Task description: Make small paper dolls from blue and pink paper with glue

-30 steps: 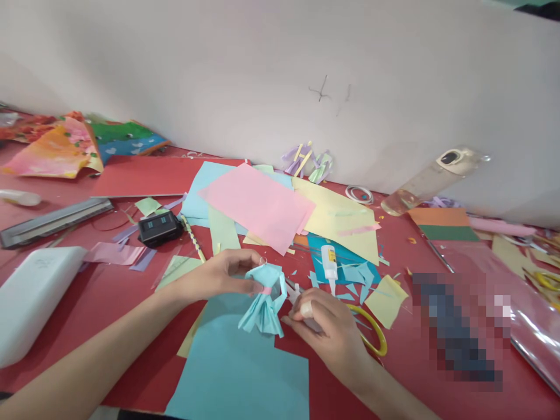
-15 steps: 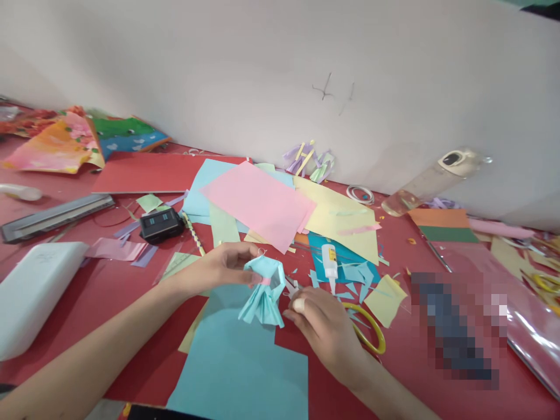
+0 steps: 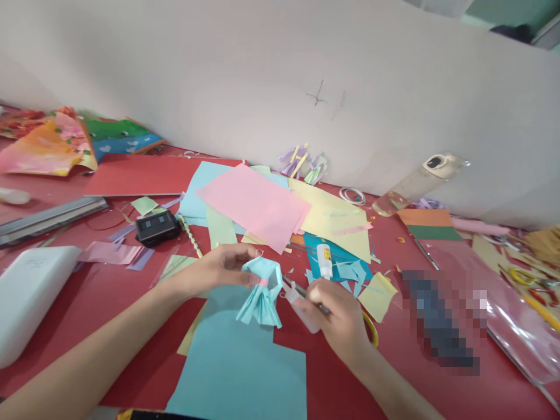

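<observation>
My left hand (image 3: 230, 267) pinches a small light-blue folded paper dress (image 3: 262, 291) at its pink waistband. The dress has a pleated skirt, and a thin wire loop (image 3: 259, 252) rises from its neck. Close by on the right, my right hand (image 3: 339, 312) is closed around the scissors (image 3: 373, 330), whose yellow handle shows behind it and whose metal blades point toward the dress. Beside these fingers is a whitish translucent bottle (image 3: 306, 315) with a narrow nozzle, partly covered by them. Beneath the dress lies a light-blue sheet (image 3: 245, 373).
Another glue bottle (image 3: 324, 261) rests among blue scraps. Behind are a pink sheet (image 3: 256, 204) and a yellow sheet (image 3: 336, 221). A black box (image 3: 157, 227) and a white power bank (image 3: 37, 297) lie left. A clear water bottle (image 3: 415, 184) leans against the wall.
My right hand has shifted a little right, uncovering the whitish bottle by its fingers. The dress stays in my left hand. The view has turned slightly right.
</observation>
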{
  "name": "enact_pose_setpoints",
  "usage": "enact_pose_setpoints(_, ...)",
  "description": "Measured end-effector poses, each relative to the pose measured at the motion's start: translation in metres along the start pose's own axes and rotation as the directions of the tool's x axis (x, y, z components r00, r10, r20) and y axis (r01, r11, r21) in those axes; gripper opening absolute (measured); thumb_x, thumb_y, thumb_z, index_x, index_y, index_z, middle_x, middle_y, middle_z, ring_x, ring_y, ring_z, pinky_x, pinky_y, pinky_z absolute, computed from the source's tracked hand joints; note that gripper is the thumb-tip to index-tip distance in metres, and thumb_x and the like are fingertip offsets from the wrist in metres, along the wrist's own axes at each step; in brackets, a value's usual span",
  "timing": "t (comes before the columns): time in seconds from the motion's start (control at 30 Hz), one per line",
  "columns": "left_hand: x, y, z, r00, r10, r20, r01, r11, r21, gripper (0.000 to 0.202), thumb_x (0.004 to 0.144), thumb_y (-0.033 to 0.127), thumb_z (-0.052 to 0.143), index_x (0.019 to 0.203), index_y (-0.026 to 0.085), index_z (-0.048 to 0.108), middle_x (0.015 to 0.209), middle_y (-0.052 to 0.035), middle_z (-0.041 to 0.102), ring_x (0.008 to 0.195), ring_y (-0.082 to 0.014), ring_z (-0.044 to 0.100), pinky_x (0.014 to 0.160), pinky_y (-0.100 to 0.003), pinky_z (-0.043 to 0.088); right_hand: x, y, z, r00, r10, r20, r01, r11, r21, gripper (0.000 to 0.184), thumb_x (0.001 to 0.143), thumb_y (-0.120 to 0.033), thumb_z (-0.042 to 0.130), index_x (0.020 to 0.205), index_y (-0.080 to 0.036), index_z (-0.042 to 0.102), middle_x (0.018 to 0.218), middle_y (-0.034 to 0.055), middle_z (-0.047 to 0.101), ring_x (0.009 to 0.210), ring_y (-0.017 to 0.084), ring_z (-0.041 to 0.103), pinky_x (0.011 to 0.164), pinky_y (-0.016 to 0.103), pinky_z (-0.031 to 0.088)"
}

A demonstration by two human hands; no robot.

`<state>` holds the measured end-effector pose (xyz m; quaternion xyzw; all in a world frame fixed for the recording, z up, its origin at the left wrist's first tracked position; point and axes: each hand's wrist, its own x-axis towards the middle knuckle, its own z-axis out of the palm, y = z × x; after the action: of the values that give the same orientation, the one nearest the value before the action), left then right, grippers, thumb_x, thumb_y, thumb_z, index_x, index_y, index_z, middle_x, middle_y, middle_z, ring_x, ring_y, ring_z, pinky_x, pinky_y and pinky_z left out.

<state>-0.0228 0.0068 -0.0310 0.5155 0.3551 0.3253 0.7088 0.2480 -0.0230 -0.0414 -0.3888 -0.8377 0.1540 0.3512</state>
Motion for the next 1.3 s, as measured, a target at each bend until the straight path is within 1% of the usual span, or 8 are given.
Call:
enact_pose_setpoints(0.2,0.000,-0.001,0.000,0.998,0.011,0.056,-0.011,1.000,-0.006,0.026,0.079,0.029,0.079,0.093,0.019,0.060,0.087,0.0001,0.063,0.084,-0.0162,0.063,0.077,-0.028,0.050,0.037,0.031,-0.016,0.996,-0.002,0.086,0.029,0.946,-0.322,0.020,0.100,-0.032,0.056,0.083,-0.023,0.061,0.081,0.0025,0.072,0.080,0.018,0.070,0.075,0.030,0.052)
enact_pose_setpoints(0.3,0.001,0.001,0.001,0.997,0.020,0.076,-0.023,0.999,0.031,0.025,0.079,0.031,0.079,0.091,0.018,0.061,0.089,-0.0010,0.065,0.083,-0.0163,0.062,0.078,-0.029,0.049,0.066,0.058,-0.016,0.989,-0.014,0.148,0.083,0.877,-0.474,0.019,0.100,-0.028,0.056,0.085,-0.020,0.064,0.081,0.0067,0.074,0.076,0.022,0.071,0.067,0.032,0.050)
enact_pose_setpoints(0.53,-0.002,0.008,-0.003,0.996,0.049,0.076,-0.057,0.993,0.108,0.025,0.080,0.031,0.077,0.094,0.019,0.060,0.089,0.0012,0.059,0.084,-0.0152,0.058,0.080,-0.029,0.045,0.112,0.094,-0.006,0.892,-0.135,0.431,0.347,0.816,-0.462,0.018,0.092,-0.008,0.059,0.104,-0.015,0.070,0.109,0.0121,0.077,0.103,0.025,0.071,0.090,0.035,0.050)
enact_pose_setpoints(0.7,-0.005,0.012,-0.006,0.995,0.016,0.095,-0.041,0.963,0.266,0.033,0.078,0.039,0.079,0.099,0.019,0.063,0.091,-0.0008,0.064,0.088,-0.0189,0.060,0.080,-0.030,0.045,0.114,0.089,-0.003,0.848,-0.161,0.505,0.416,0.792,-0.447,0.019,0.090,-0.005,0.059,0.102,-0.014,0.070,0.101,0.0125,0.078,0.093,0.024,0.071,0.082,0.033,0.049)
enact_pose_setpoints(0.9,-0.004,0.014,-0.007,0.994,-0.001,0.111,-0.053,0.878,0.475,0.037,0.081,0.051,0.073,0.100,0.018,0.072,0.095,-0.0028,0.069,0.088,-0.0207,0.062,0.076,-0.028,0.045,0.118,0.074,-0.006,0.926,-0.144,0.349,0.320,0.790,-0.523,0.021,0.087,-0.001,0.055,0.086,-0.017,0.069,0.085,0.0088,0.077,0.078,0.022,0.069,0.065,0.030,0.047)
enact_pose_setpoints(1.1,-0.006,0.008,-0.012,0.983,0.150,0.103,-0.181,0.852,0.492,0.040,0.090,0.056,0.063,0.116,0.027,0.075,0.138,-0.0064,0.062,0.134,-0.0294,0.050,0.112,-0.038,0.037,0.103,0.030,-0.016,0.982,-0.164,-0.095,0.087,0.835,-0.544,0.023,0.100,-0.014,0.045,0.108,-0.018,0.067,0.108,0.0106,0.076,0.100,0.022,0.072,0.087,0.036,0.057)
enact_pose_setpoints(1.2,-0.006,0.003,-0.011,0.974,0.219,0.047,-0.224,0.933,0.283,0.067,0.091,0.073,0.047,0.141,0.029,0.057,0.156,-0.0064,0.047,0.152,-0.0324,0.025,0.122,-0.047,0.023,0.080,0.002,-0.013,0.931,-0.324,-0.167,0.240,0.890,-0.387,0.024,0.097,-0.008,0.052,0.112,-0.020,0.067,0.113,0.0081,0.076,0.110,0.021,0.071,0.097,0.039,0.059)
enact_pose_setpoints(1.3,-0.003,0.004,-0.005,0.951,0.308,0.001,-0.307,0.949,-0.079,0.080,0.092,0.079,0.028,0.142,0.023,0.056,0.152,-0.0097,0.052,0.149,-0.0356,0.031,0.121,-0.052,0.027,0.056,-0.014,-0.011,0.864,-0.504,-0.016,0.485,0.839,-0.248,0.033,0.093,0.000,0.055,0.124,-0.011,0.064,0.123,0.0160,0.072,0.129,0.026,0.061,0.104,0.044,0.058)
